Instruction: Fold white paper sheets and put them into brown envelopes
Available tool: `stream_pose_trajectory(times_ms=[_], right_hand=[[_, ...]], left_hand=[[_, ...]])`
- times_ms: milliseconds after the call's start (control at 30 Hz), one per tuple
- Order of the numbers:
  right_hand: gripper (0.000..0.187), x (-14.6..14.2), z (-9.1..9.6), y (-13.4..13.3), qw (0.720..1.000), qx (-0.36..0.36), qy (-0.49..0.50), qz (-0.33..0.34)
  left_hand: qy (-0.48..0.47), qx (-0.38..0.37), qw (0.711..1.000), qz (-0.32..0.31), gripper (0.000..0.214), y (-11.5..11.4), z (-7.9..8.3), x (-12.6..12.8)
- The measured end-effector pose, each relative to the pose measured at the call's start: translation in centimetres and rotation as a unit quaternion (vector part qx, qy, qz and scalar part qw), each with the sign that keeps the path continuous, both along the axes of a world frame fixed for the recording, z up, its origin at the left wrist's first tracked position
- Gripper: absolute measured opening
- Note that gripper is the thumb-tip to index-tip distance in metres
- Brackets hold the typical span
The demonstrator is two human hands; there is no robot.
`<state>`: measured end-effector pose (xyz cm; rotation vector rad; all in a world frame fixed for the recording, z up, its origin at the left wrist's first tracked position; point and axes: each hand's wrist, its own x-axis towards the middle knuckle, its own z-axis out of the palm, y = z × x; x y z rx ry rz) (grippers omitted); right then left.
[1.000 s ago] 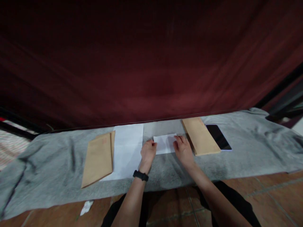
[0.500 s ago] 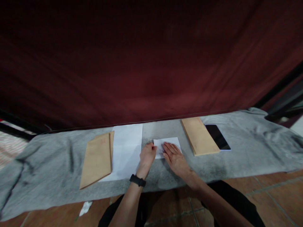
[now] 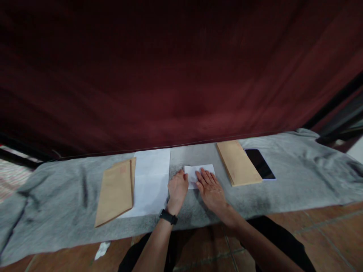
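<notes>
A small folded sheet of white paper [image 3: 191, 172] lies on the grey cloth between my hands. My left hand [image 3: 178, 187] is closed at the paper's left edge, thumb and curled fingers pinching it there. Flat on the paper's right part rests my right hand [image 3: 210, 189], its fingers stretched out and covering that side. Left of my left hand lie larger white sheets [image 3: 152, 181] with a crease across them. Brown envelopes [image 3: 116, 190] overlap the left side of those sheets.
Another stack of brown envelopes [image 3: 239, 162] lies to the right, with a dark-screened phone [image 3: 260, 164] beside it. Grey cloth [image 3: 300, 173] covers the low surface. Behind it hangs a dark red curtain-like sheet [image 3: 181, 94]. A white scrap [image 3: 102, 250] lies on the tiled floor.
My right hand has shifted slightly to the right across the folded paper, still flat. The left hand stays at the left edge, its wrist a little further right.
</notes>
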<state>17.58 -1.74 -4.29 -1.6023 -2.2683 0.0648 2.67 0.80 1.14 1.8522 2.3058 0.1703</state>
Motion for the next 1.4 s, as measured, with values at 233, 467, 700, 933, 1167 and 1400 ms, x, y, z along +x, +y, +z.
stream_pose_trajectory(times_ms=[233, 467, 700, 933, 1167, 1400], right_hand=[[0.049, 0.2, -0.4, 0.2, 1.0, -0.002, -0.006, -0.016], [0.049, 0.2, -0.4, 0.5, 1.0, 0.01, -0.015, -0.007], [0.053, 0.8, -1.5, 0.8, 0.998, 0.037, -0.043, 0.027], [0.057, 1.3, -2.3, 0.9, 0.996, 0.064, -0.055, 0.043], [0.052, 1.8, -1.8, 1.5, 0.997, 0.054, -0.057, 0.015], [0.053, 3.0, -1.8, 1.8, 0.997, 0.06, -0.038, -0.036]], left_hand=[[0.037, 0.012, 0.999, -0.009, 0.032, -0.4, 0.3, 0.5], [0.075, 0.063, 0.995, -0.018, 0.039, -0.8, -0.8, 0.4], [-0.052, 0.152, 0.971, -0.178, 0.046, -1.6, -2.3, 3.6], [-0.065, 0.067, 0.981, -0.172, 0.066, -2.6, -3.7, 5.2], [-0.007, 0.059, 0.989, -0.137, 0.068, -2.3, -4.0, 4.4], [0.04, 0.111, 0.986, -0.115, 0.065, -2.5, -4.8, 3.3]])
